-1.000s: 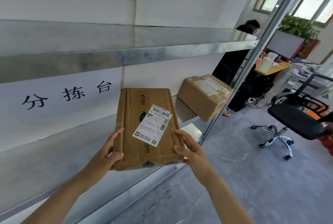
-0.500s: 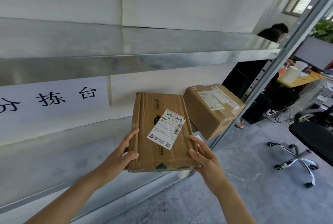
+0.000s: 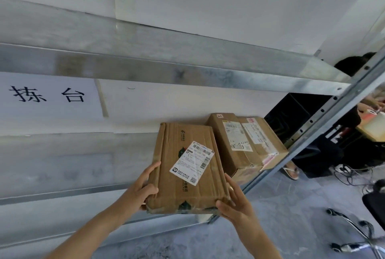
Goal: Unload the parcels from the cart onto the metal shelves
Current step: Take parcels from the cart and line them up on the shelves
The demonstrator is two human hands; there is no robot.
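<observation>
The shelf [image 3: 62,165] is the widest thing in view, a grey metal deck running along the white wall. A second deck [image 3: 166,71] hangs above the shelf, and a slotted post [image 3: 333,117] stands at the shelf's right end. A paper sign [image 3: 48,96] is stuck to the wall just above the shelf's back edge.

One box [image 3: 245,144] sits at the right end of the shelf, against the wall, so at least one item looks delivered. The parcel [image 3: 187,171], flat brown cardboard, lies just left of that box. Its far end is over the shelf and its near end sticks out past the shelf's front lip. Whether its underside touches the shelf is hard to tell from this angle. The step in hand looks like setting it down and pushing it in. The cart is out of view, so how much is left cannot be judged.

The left hand [image 3: 143,192] grips the parcel's near left corner, thumb on top and fingers curled below. The right hand [image 3: 233,202] holds the near right corner, fingers laid up the side and thumb at the front edge. A white label [image 3: 191,162] faces up on the parcel.
</observation>
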